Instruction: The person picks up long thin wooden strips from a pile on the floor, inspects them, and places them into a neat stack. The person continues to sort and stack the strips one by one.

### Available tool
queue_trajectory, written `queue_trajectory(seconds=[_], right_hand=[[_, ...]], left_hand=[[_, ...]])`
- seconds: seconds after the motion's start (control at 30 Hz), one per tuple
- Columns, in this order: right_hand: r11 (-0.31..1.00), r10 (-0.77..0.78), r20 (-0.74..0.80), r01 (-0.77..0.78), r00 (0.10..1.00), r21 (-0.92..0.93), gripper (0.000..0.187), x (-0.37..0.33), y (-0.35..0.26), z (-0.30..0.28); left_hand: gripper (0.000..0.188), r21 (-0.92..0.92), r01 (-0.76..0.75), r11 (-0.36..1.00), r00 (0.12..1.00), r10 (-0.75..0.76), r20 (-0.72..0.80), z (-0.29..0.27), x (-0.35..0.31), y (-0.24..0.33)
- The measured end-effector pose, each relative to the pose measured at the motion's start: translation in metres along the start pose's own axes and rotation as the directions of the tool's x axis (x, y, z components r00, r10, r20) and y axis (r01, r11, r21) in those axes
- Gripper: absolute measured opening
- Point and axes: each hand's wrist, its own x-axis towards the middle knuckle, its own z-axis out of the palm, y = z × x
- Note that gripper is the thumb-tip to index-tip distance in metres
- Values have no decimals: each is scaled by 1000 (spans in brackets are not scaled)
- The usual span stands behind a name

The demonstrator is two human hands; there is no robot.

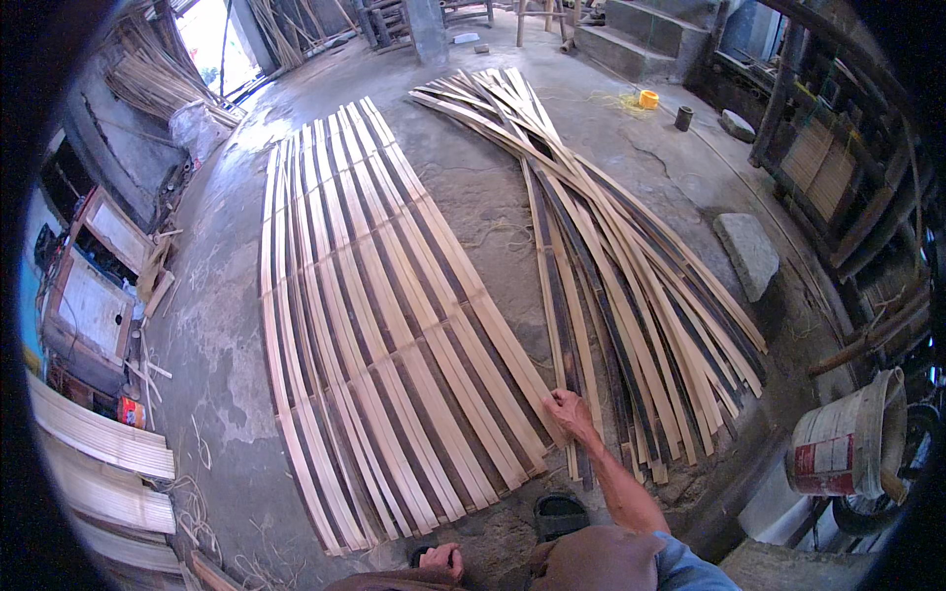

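Note:
A flat row of long split bamboo strips, pale and dark in turn, lies side by side on the concrete floor. A looser pile of the same bamboo strips lies to its right. My right hand reaches down and grips the near end of one strip at the left side of that pile. My left hand rests by my knee at the lower edge, its fingers curled; whether it holds anything is hidden.
A dark sandal lies near my feet. A stone block sits right of the pile, a worn bucket at the lower right. Steps rise at the back. Stacked pale boards line the left.

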Motion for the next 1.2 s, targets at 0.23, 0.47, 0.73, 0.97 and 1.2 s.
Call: queue_trajectory(seconds=[0.23,0.47,0.73,0.97,1.2], right_hand=[[998,47,-7,-46,999,35,43,0,-2,1],[998,-19,-28,21,999,67,42,1,5,1],[1000,-17,-38,18,999,10,40,-5,-16,3],[996,-82,-92,84,992,24,37,-16,-7,-4],[971,-222,-186,200,957,-128,29,-46,-29,-21]], left_hand=[[41,-60,-28,998,990,36,135,-4,-2,-15],[41,-89,15,996,986,0,165,-14,2,2],[34,-725,290,625,892,97,441,11,-3,-53],[22,45,-31,999,998,33,-61,-6,4,11],[21,118,-157,980,950,183,-252,-13,11,31]])
